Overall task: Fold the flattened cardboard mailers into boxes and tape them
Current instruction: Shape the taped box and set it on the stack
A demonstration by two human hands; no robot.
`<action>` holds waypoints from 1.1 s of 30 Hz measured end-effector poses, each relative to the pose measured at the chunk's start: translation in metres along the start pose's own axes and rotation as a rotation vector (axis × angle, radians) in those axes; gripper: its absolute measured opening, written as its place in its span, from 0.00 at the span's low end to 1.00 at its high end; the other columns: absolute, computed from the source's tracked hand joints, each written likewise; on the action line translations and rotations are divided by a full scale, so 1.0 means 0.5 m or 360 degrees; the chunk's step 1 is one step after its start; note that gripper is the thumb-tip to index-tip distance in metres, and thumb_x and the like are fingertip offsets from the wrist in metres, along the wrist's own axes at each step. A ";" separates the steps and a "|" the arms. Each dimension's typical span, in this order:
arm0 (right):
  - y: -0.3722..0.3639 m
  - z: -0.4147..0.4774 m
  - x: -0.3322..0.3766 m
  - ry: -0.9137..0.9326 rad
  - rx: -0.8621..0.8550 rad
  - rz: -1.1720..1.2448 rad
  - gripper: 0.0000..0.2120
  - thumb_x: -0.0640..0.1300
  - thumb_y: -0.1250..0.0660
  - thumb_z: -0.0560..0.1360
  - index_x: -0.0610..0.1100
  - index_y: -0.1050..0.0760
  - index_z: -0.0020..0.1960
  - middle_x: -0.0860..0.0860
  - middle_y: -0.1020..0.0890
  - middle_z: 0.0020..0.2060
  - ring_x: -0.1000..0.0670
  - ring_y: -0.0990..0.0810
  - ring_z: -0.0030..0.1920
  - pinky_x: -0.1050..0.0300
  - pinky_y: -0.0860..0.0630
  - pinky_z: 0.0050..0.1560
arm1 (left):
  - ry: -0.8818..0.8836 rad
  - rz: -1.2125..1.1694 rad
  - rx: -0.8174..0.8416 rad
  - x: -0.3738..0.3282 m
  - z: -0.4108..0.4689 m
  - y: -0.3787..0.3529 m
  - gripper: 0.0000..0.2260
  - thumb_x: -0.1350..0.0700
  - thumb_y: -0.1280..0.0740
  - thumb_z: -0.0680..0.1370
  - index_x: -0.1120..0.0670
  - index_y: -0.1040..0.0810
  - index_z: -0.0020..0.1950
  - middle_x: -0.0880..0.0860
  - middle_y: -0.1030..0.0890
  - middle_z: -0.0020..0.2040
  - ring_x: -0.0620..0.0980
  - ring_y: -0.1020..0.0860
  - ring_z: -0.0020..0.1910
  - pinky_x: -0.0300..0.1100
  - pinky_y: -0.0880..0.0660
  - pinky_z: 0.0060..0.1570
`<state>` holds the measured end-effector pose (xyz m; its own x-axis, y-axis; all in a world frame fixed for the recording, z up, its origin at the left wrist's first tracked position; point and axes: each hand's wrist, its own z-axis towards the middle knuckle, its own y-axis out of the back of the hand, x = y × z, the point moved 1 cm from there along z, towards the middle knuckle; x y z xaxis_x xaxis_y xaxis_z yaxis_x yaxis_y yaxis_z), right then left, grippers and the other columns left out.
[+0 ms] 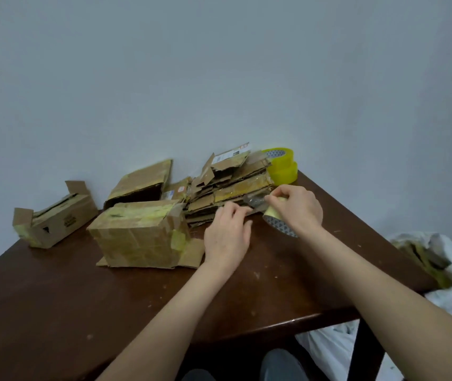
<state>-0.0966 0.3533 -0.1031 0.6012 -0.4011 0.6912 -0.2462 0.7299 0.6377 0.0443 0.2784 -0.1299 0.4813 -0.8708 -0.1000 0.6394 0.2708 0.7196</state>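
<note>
A stack of flattened cardboard mailers (230, 185) lies at the back of the brown table (82, 312). In front of the stack my right hand (296, 207) grips a roll of yellow tape (278, 222) with a patterned core. My left hand (227, 235) pinches the clear strip of tape (252, 202) stretched out from that roll toward the left. A folded, taped box (137, 237) stands just left of my left hand, with flaps spread on the table. Behind it sits a second box (139, 185), open at the side.
Two more yellow tape rolls (282, 165) are stacked against the wall behind the mailers. A long narrow box (54, 218) lies at the far left. White plastic bags holding cardboard (433, 259) sit off the table's right edge. The wall runs close behind.
</note>
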 end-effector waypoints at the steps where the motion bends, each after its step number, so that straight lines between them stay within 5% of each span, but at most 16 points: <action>1: 0.004 0.001 -0.006 0.0002 -0.0004 -0.0028 0.09 0.59 0.34 0.75 0.55 0.20 0.46 0.50 0.17 0.47 0.45 0.20 0.50 0.56 0.29 0.42 | -0.0103 -0.0026 -0.0176 -0.008 0.023 0.005 0.10 0.54 0.30 0.75 0.52 0.20 0.56 0.50 0.23 0.49 0.50 0.24 0.48 0.39 0.28 0.35; 3: 0.010 0.000 -0.014 0.0014 0.0015 -0.0055 0.08 0.58 0.34 0.75 0.55 0.19 0.46 0.50 0.16 0.47 0.45 0.21 0.51 0.56 0.30 0.42 | -0.0165 -0.0071 -0.0110 -0.024 0.070 0.010 0.14 0.53 0.30 0.75 0.53 0.21 0.60 0.51 0.22 0.53 0.52 0.26 0.53 0.43 0.25 0.45; 5: 0.015 -0.003 -0.017 0.0044 0.0047 -0.0046 0.08 0.56 0.35 0.75 0.55 0.19 0.46 0.49 0.16 0.47 0.44 0.21 0.52 0.56 0.32 0.42 | -0.0044 -0.0108 0.0244 -0.036 0.105 0.004 0.18 0.48 0.32 0.76 0.51 0.23 0.65 0.49 0.23 0.60 0.52 0.30 0.60 0.47 0.28 0.57; 8: 0.020 -0.006 -0.029 0.0116 0.0066 -0.0003 0.09 0.56 0.36 0.76 0.55 0.19 0.46 0.49 0.16 0.46 0.44 0.21 0.51 0.55 0.31 0.42 | 0.0182 -0.0335 0.0486 -0.044 0.122 -0.007 0.12 0.48 0.32 0.75 0.47 0.18 0.58 0.49 0.18 0.54 0.51 0.25 0.57 0.49 0.27 0.55; 12: 0.024 -0.008 -0.039 0.0161 0.0080 -0.0035 0.10 0.56 0.39 0.78 0.54 0.21 0.48 0.50 0.17 0.47 0.45 0.21 0.50 0.53 0.29 0.44 | 0.0453 -0.0668 0.0366 -0.057 0.117 -0.015 0.06 0.52 0.29 0.74 0.51 0.14 0.43 0.48 0.17 0.38 0.49 0.20 0.44 0.47 0.23 0.47; 16: 0.011 -0.011 -0.046 0.0069 0.0125 0.0220 0.12 0.56 0.38 0.78 0.51 0.24 0.57 0.51 0.18 0.50 0.46 0.21 0.54 0.49 0.25 0.52 | 0.0518 -0.0669 0.0316 -0.066 0.123 -0.018 0.06 0.53 0.31 0.75 0.52 0.14 0.44 0.50 0.16 0.40 0.49 0.20 0.43 0.43 0.25 0.44; 19: 0.023 -0.013 -0.043 0.0024 0.0268 0.0500 0.30 0.55 0.31 0.74 0.49 0.36 0.72 0.52 0.22 0.49 0.50 0.24 0.55 0.51 0.26 0.57 | 0.0537 -0.0624 0.0284 -0.050 0.123 -0.016 0.08 0.52 0.32 0.76 0.53 0.15 0.44 0.51 0.17 0.39 0.50 0.21 0.42 0.41 0.27 0.41; 24: 0.012 -0.008 -0.046 0.0261 0.0232 -0.0131 0.13 0.53 0.36 0.77 0.54 0.23 0.60 0.50 0.18 0.55 0.45 0.22 0.56 0.53 0.26 0.49 | 0.0350 -0.0221 0.0376 -0.021 0.106 0.010 0.18 0.44 0.36 0.78 0.52 0.21 0.33 0.50 0.22 0.30 0.51 0.22 0.36 0.44 0.25 0.37; 29: -0.018 -0.032 -0.062 0.0306 0.0488 -0.0679 0.12 0.55 0.37 0.78 0.52 0.25 0.59 0.50 0.20 0.56 0.46 0.23 0.55 0.53 0.25 0.50 | 0.0336 0.0021 0.0151 0.098 0.109 0.120 0.15 0.44 0.40 0.80 0.52 0.19 0.51 0.49 0.18 0.45 0.50 0.22 0.45 0.42 0.30 0.38; 33: -0.056 -0.046 0.084 0.0544 0.0237 -0.0357 0.16 0.54 0.41 0.80 0.51 0.24 0.64 0.50 0.23 0.59 0.47 0.26 0.61 0.52 0.26 0.55 | 0.0633 0.0130 0.0016 0.277 0.092 0.218 0.14 0.54 0.43 0.82 0.57 0.18 0.53 0.55 0.17 0.51 0.55 0.21 0.50 0.44 0.29 0.43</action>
<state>-0.0471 0.3288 -0.0998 0.8633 -0.3162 0.3933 -0.1725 0.5476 0.8188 0.1531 0.1687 -0.0335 0.7260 -0.6192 -0.2990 0.5846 0.3268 0.7426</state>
